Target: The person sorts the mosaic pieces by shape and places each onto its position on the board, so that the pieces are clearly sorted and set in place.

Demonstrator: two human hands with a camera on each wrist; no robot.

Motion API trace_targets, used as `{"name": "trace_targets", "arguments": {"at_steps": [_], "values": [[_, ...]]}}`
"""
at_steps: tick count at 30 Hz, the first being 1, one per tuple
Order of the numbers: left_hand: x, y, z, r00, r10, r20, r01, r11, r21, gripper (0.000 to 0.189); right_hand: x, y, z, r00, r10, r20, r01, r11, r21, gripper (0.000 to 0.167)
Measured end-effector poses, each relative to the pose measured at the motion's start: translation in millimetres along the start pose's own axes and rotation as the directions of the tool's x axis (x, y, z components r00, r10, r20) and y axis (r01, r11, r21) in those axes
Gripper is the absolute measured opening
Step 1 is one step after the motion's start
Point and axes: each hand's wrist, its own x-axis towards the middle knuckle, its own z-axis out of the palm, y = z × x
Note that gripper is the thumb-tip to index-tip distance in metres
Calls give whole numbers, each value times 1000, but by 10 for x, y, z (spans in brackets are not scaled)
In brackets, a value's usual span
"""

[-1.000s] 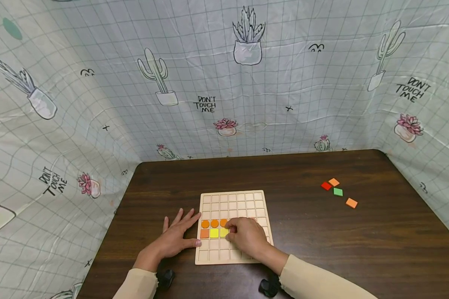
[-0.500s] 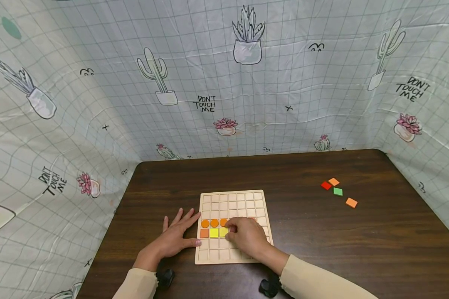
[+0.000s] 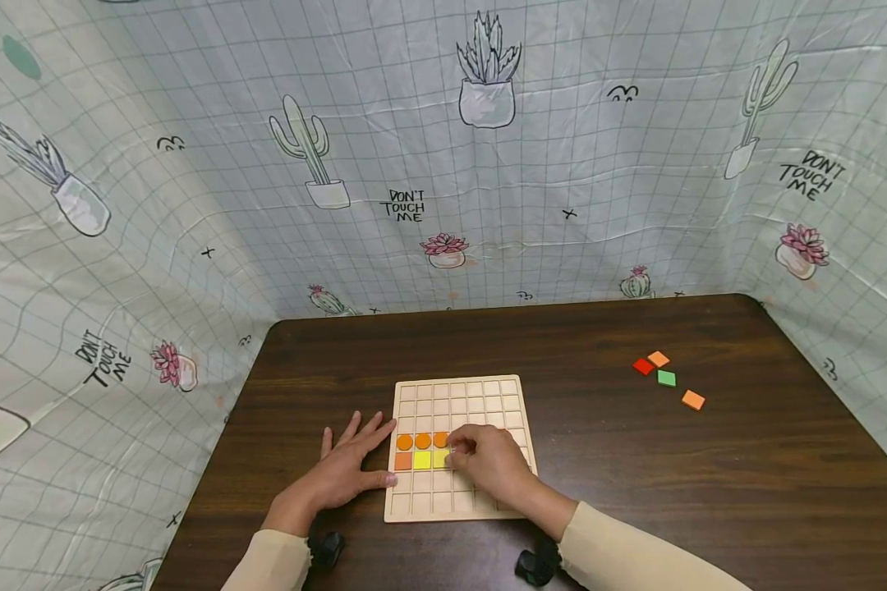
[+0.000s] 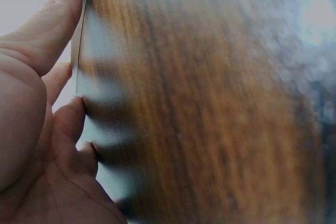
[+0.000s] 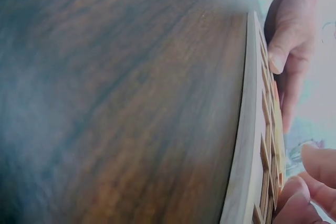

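Observation:
A light wooden grid board (image 3: 443, 505) lies on the dark table. Three orange discs (image 3: 423, 442) fill cells of one row. Below them sit an orange square tile (image 3: 402, 461) and two yellow square tiles (image 3: 422, 460). My left hand (image 3: 340, 474) spreads beside the board, with its thumb and fingertips touching the left edge. Over the middle of the board bends my right hand (image 3: 491, 466), its thumb tip at the right-hand yellow tile. Thumb and index finger (image 5: 321, 165) stand apart in the right wrist view, with nothing visible between them. The right hand hides the cells beneath it.
At the table's right lie a red tile (image 3: 643, 367), a green tile (image 3: 666, 378) and two orange tiles (image 3: 693, 400). A patterned curtain (image 3: 532, 164) stands behind the table and along both sides.
My right hand has risen slightly, and now covers the reddish piece that showed behind it earlier. The left hand and the board stay put.

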Motion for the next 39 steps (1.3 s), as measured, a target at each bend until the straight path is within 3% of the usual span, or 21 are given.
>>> {"name": "trace_targets", "arguments": {"at_steps": [9, 17, 32, 39], "values": [[-1, 14, -9, 1000, 1, 2, -1, 1000, -5, 89, 27, 18, -49, 997, 58, -40, -55, 995, 88, 9], [4, 11, -9, 1000, 0, 0, 0, 1000, -8, 89, 53, 52, -148, 994, 92, -57, -85, 989, 125, 16], [18, -13, 7, 1000, 3, -2, -3, 1000, -11, 88, 110, 196, -527, 983, 160, -84, -142, 972, 187, 25], [11, -2, 12, 1000, 7, -10, -7, 1000, -11, 89, 82, 337, -779, 983, 161, -86, -146, 976, 160, 30]]}}
